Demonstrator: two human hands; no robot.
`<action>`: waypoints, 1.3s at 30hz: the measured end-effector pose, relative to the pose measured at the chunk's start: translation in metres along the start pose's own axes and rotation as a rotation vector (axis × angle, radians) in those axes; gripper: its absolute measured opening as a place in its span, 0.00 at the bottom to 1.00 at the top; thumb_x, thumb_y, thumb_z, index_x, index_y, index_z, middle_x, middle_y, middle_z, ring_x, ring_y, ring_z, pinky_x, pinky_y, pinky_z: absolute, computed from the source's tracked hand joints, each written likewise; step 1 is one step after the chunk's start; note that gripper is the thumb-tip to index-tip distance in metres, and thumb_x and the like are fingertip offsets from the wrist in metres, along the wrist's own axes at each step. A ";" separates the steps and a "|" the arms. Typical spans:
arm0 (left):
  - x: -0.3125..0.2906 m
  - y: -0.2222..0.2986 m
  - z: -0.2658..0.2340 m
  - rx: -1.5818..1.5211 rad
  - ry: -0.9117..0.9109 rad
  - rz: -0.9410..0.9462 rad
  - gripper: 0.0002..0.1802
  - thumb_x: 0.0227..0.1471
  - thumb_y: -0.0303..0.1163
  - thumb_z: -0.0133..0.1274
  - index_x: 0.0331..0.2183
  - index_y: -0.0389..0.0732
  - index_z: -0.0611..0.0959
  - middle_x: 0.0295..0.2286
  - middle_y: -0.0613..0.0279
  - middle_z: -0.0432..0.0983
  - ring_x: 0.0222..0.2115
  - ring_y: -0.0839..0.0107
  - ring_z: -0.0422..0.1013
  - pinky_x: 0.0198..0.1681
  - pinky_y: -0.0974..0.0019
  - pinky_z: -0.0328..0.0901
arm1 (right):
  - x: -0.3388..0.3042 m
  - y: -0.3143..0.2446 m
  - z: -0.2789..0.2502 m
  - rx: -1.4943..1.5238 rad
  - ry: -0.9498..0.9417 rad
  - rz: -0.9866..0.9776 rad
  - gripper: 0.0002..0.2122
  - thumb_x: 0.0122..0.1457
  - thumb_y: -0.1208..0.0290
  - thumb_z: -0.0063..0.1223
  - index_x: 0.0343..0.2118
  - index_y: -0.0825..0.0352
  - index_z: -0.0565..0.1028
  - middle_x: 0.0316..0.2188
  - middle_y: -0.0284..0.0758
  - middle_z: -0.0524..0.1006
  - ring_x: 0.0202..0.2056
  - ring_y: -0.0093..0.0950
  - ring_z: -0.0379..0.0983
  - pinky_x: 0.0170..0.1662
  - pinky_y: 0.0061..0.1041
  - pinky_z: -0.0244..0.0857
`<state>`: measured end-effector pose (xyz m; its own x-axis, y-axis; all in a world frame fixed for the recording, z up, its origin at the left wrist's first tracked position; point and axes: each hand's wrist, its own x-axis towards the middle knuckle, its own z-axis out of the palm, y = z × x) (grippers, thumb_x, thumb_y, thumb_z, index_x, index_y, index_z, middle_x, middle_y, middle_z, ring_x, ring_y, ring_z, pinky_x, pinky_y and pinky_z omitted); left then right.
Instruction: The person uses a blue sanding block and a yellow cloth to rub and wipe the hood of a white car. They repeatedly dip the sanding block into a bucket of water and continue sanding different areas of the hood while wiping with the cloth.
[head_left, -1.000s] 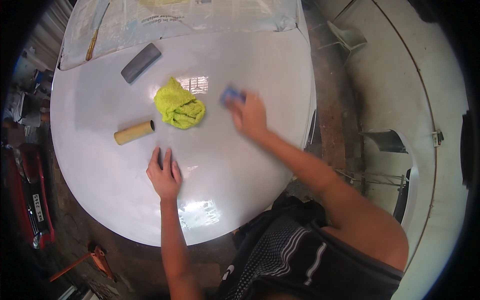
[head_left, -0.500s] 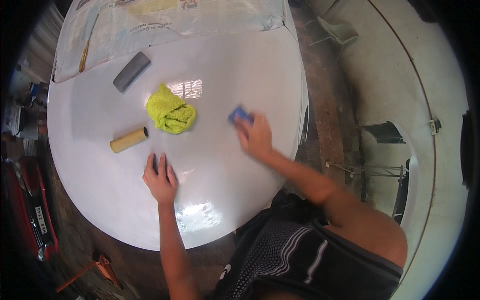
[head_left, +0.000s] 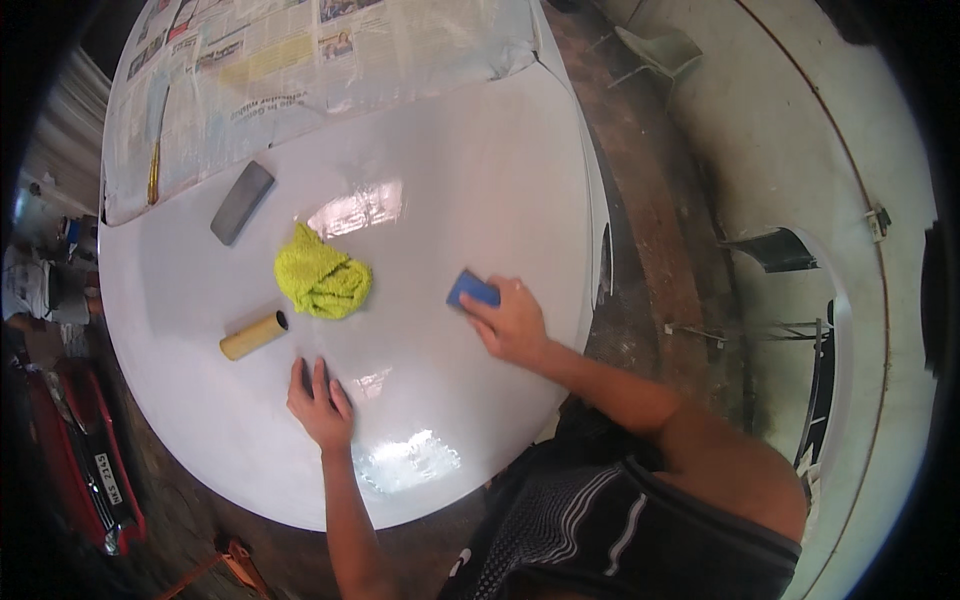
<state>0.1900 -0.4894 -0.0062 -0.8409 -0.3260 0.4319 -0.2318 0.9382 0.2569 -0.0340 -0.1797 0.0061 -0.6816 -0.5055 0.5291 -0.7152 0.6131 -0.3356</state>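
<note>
My right hand [head_left: 514, 325] grips a small blue block [head_left: 473, 290], which rests against a glossy white car panel [head_left: 480, 180]. The block looks like a sanding block, though its underside is hidden. My left hand [head_left: 322, 409] lies on the panel with its fingers apart, holding nothing. Just beyond its fingertips is a yellowish cylindrical tube [head_left: 253, 337] with a dark open end. A crumpled lime-green cloth [head_left: 322, 273] sits between the two hands, farther from me. Beyond it to the left, a grey oblong block [head_left: 242, 203] lies on the panel.
Newspaper sheets [head_left: 270, 80] under clear film cover the far part of the car. A slim tool with a yellow handle [head_left: 154, 172] lies on them. Red car parts [head_left: 85, 450] stand on the floor at left. A pale chair [head_left: 660, 50] stands near the right wall.
The view has tilted, so the panel sits lower and more newspaper shows. My right hand, blurred before, is sharper and slightly nearer me relative to the cloth. My left hand keeps its place.
</note>
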 end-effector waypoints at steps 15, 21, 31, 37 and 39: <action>-0.004 0.000 -0.002 0.020 -0.007 -0.003 0.24 0.60 0.32 0.52 0.57 0.43 0.78 0.61 0.46 0.65 0.58 0.48 0.64 0.59 0.49 0.57 | 0.031 -0.027 0.039 0.126 -0.128 0.008 0.15 0.58 0.66 0.60 0.49 0.51 0.82 0.44 0.51 0.75 0.43 0.51 0.72 0.42 0.49 0.69; 0.008 0.012 0.006 -0.027 -0.003 0.034 0.24 0.59 0.32 0.52 0.58 0.45 0.78 0.61 0.47 0.66 0.58 0.49 0.65 0.58 0.49 0.58 | 0.223 0.100 0.032 -0.147 0.107 0.209 0.12 0.58 0.64 0.59 0.44 0.56 0.81 0.39 0.46 0.74 0.44 0.47 0.70 0.45 0.47 0.69; 0.002 0.000 0.000 0.002 0.026 -0.007 0.23 0.59 0.32 0.52 0.57 0.46 0.78 0.61 0.49 0.66 0.56 0.52 0.66 0.58 0.51 0.58 | 0.003 -0.052 0.011 0.198 -0.399 0.223 0.17 0.64 0.55 0.57 0.48 0.63 0.78 0.42 0.51 0.75 0.42 0.52 0.73 0.42 0.51 0.69; 0.012 0.018 0.009 -0.015 0.013 0.048 0.23 0.61 0.33 0.52 0.57 0.46 0.78 0.61 0.49 0.66 0.56 0.52 0.66 0.57 0.51 0.58 | 0.172 0.119 0.008 -0.232 0.284 0.277 0.09 0.58 0.63 0.61 0.40 0.57 0.82 0.39 0.45 0.74 0.43 0.45 0.70 0.41 0.43 0.66; 0.011 0.010 0.005 0.025 0.025 0.056 0.23 0.61 0.33 0.52 0.57 0.46 0.78 0.61 0.49 0.66 0.56 0.51 0.66 0.58 0.51 0.58 | 0.152 0.095 0.027 -0.198 0.212 0.298 0.10 0.58 0.62 0.61 0.42 0.56 0.82 0.40 0.45 0.74 0.42 0.45 0.70 0.42 0.44 0.67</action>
<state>0.1755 -0.4830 -0.0031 -0.8408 -0.2751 0.4663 -0.1971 0.9577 0.2097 -0.2099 -0.2147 0.0339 -0.7927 -0.1650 0.5869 -0.4337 0.8292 -0.3526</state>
